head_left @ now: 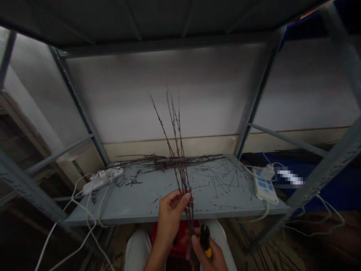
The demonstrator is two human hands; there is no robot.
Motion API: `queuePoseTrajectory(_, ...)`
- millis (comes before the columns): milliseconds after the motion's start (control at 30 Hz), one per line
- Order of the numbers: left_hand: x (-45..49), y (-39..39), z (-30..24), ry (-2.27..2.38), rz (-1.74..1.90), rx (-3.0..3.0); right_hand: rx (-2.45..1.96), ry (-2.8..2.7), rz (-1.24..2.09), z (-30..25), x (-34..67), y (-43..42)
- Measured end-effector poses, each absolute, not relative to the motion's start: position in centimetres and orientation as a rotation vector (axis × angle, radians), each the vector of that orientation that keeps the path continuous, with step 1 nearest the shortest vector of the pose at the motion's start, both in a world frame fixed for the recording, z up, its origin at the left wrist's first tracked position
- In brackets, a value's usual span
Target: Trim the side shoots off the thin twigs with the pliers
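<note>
Left hand: We see the left hand (169,220) at lower centre, its fingers (177,198) curled closed and pinching a bundle of thin dark twigs (179,175) against the thumb.

Right hand: Just below and to the right, the right hand (211,254) has its fingers (196,241) pressed around a pair of cutters (205,239) with a black head and yellow grip. The cutters sit just beside the lower end of the bundle; we cannot tell if they touch it.

Twig bundle: It stands almost upright, fanning out at the top, and its tips rise in front of the wall.

Loose twigs: Beyond the hands, a long band of twigs (169,162) lies crosswise along the back of a grey metal shelf (158,205), with short cut pieces scattered over its surface.

Power strips: A white power strip (103,180) rests at the shelf's left end, and a white socket panel with blue squares (264,186) rests at its right end. White cables (84,222) trail down from both.

Below: Our white-trousered knees (137,252) flank a red crate (166,235).

Around: Grey steel uprights (255,94) frame the shelf, under a dark upper shelf (141,19), with a pale wall (169,94) behind.
</note>
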State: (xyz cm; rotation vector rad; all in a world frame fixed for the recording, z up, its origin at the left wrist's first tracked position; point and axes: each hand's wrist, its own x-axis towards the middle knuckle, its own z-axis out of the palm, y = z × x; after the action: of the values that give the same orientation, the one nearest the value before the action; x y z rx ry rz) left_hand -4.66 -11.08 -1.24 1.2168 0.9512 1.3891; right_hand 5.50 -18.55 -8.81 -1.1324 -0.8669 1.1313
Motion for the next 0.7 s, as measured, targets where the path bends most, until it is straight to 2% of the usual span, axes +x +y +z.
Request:
queuePoseTrajectory(233,-5.4,-12.0,-1.5,1.008,1.415,1.239,-1.212,-1.053,0.927,-4.4,6.6,-16.6)
queuePoseTrajectory(700,-6.4,-12.4,-2.6,0.909,1.465,1.019,-1.135,-0.797,1.111,-5.6,5.4,-16.2)
